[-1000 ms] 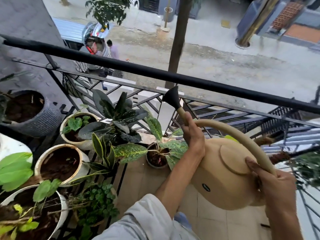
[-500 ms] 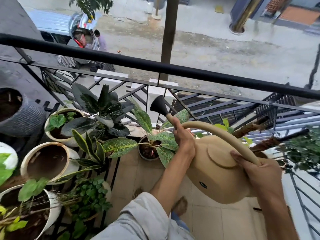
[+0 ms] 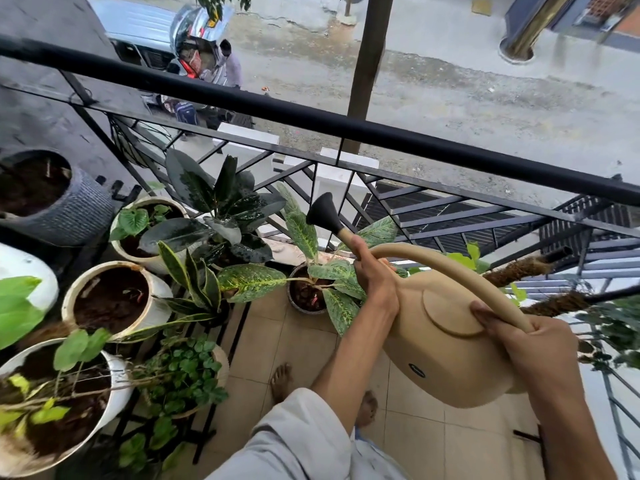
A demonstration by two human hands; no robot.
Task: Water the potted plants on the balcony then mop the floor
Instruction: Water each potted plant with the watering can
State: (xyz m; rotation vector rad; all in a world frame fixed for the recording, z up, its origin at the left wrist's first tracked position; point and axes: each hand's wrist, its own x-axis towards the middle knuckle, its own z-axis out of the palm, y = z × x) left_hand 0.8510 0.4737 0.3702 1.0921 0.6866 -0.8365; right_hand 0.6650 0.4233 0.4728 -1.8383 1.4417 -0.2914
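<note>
A black railing [image 3: 381,133] crosses the view above a tiled floor [image 3: 304,344], with pots gathered at the left. A tan watering can [image 3: 446,355] is held in the air over the floor on the right, its body level with the person's forearms, its long arched handle [image 3: 450,268] running back from the spout, and its black rose [image 3: 323,213] pointing up and left above a mottled plant. Whether it holds water cannot be told. At lower left a white pot [image 3: 114,396] holds dark soil, dry stems and a few pale green leaves. Above it a cream pot [image 3: 157,299] holds soil with only a tiny sprout. A grey woven pot [image 3: 76,216] at far left holds bare soil. Another cream pot [image 3: 152,202] behind carries heart-shaped leaves, just beside a dark rubber plant [image 3: 221,209]. A snake plant [image 3: 197,282] stands between the cream pots and a small dark pot [image 3: 298,303] holding the mottled plant [image 3: 311,271]. A low pot of clover-like greenery [image 3: 183,372] sits near the person's bare foot [image 3: 280,382]. The left hand [image 3: 375,275] wraps the spout's neck where the handle joins. The right hand [image 3: 519,341] curls round the handle's rear end, thumb lying along its top.
</note>
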